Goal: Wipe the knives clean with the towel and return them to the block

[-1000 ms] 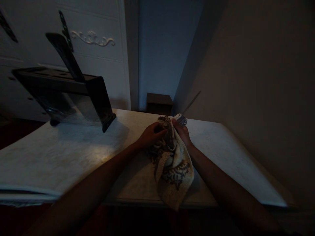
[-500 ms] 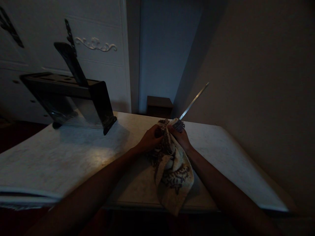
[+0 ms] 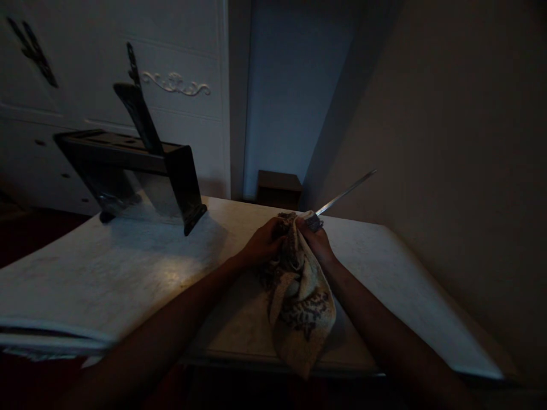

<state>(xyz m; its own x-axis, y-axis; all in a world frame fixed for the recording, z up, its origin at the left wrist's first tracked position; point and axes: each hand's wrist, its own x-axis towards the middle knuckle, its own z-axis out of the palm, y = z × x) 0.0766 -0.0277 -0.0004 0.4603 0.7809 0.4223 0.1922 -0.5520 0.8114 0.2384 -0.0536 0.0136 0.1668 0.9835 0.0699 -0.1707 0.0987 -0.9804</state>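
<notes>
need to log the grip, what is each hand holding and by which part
Right hand holds a knife by its handle end, blade pointing up and away. Left hand grips the upper part of a towel.

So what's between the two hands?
In the head view, a bunched patterned towel sits between the left hand and right hand, wrapped around the knife handle.

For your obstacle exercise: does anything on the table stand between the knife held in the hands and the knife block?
Nothing visible does. Between the knife, held with the towel by both hands, and the knife block lies bare table.
</notes>
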